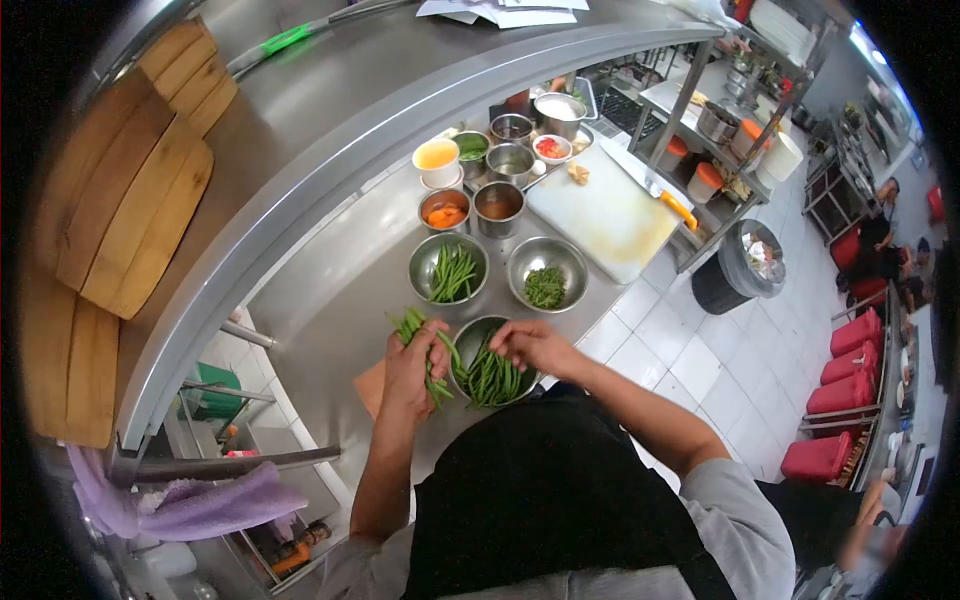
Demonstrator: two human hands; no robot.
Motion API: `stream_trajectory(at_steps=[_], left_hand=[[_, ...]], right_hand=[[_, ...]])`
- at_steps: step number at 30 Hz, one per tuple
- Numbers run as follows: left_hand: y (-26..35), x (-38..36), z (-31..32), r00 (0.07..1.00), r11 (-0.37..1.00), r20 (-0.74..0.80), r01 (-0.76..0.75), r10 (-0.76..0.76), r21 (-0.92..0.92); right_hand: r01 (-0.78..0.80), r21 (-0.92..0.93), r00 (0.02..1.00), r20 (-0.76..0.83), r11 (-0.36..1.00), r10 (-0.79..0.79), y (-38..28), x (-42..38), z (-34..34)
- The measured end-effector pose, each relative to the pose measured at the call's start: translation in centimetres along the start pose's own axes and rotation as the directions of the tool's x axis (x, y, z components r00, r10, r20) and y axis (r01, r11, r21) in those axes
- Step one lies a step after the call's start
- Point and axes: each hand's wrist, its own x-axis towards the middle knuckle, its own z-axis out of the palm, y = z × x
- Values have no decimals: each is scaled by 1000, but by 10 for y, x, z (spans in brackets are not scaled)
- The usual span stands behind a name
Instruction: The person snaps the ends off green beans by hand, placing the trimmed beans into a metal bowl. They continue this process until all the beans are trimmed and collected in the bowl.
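My left hand (410, 362) is closed around a bunch of green beans (437, 388), whose ends stick out above and below the fingers. Just to its right, a steel bowl (459, 384) holds more long green beans (492, 375). Over that bowl's far side, my right hand (533, 346) has its fingers curled together; what they pinch, if anything, cannot be made out. Beyond the hands, a second steel bowl (414, 278) contains green bean pieces (453, 273). Beside it, another bowl (572, 262) has chopped green bits (545, 288) in it.
A white cutting board (610, 215) carries a knife with a yellow handle (680, 210). Several steel containers stand behind the bowls, one with orange pieces (445, 214). A metal shelf edge (300, 160) curves overhead at left. A bin (735, 280) stands on the floor at right.
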Motion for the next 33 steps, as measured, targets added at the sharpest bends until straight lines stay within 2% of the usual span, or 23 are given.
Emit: stream_trajectory(at_steps=[2, 3, 5, 8, 10, 12, 13, 18, 22, 23, 24, 25, 27, 30, 31, 32, 33], left_hand=[[-1, 1, 9, 998, 999, -26, -49, 49, -4], [-2, 1, 13, 993, 995, -59, -99, 99, 0], [-7, 4, 15, 992, 993, -47, -113, 114, 26], [-15, 8, 17, 986, 985, -10, -165, 166, 47], [-18, 11, 18, 986, 985, -13, -164, 165, 51], [-19, 9, 21, 985, 982, -6, -172, 174, 81], [-19, 10, 22, 982, 977, -19, -184, 187, 111], [-27, 6, 24, 977, 970, -40, -204, 211, 129], [-24, -3, 29, 972, 952, -14, -228, 236, 204], [-28, -1, 28, 971, 951, -15, -229, 237, 207], [-35, 0, 24, 961, 917, 65, -275, 268, 288], [-37, -1, 23, 945, 873, 145, -325, 292, 364], [-38, -2, 30, 935, 861, 169, -354, 313, 366], [-28, 6, 42, 920, 865, 172, -390, 353, 315], [-22, 10, 46, 894, 854, 161, -448, 419, 264], [-16, 12, 51, 864, 837, 144, -504, 483, 212], [-7, 13, 55, 863, 836, 147, -506, 484, 213]], right_hand=[[-61, 144, 991, 124, 988, 43, 6, -2, 16], [-58, 145, 992, 122, 988, 40, 1, -4, 25], [-21, 21, 996, 86, 1000, 19, -17, -10, 45], [30, 55, 996, 83, 998, -35, -11, -5, 49], [49, 18, 998, 27, 999, -49, -14, -6, 50], [222, -66, 975, 28, 973, -221, -10, -6, 47], [261, -107, 965, 24, 959, -260, -10, -8, 45], [188, -86, 982, -3, 978, -189, -10, -8, 44], [278, -99, 956, -66, 955, -285, -3, -2, 41], [384, -462, 886, -61, 800, -460, -1, 0, 33], [409, -750, 795, 13, 520, -607, 0, 2, 29], [416, -743, 794, 16, 525, -607, -4, 4, 25], [357, -873, 676, -3, 331, -737, -17, 10, 13], [332, -848, 666, -99, 413, -739, -52, 10, 6], [378, -833, 617, -99, 405, -781, -63, 10, 6], [378, -833, 613, -101, 404, -783, -67, 18, -1], [408, -778, 544, -213, 477, -812, -70, 28, -11]])
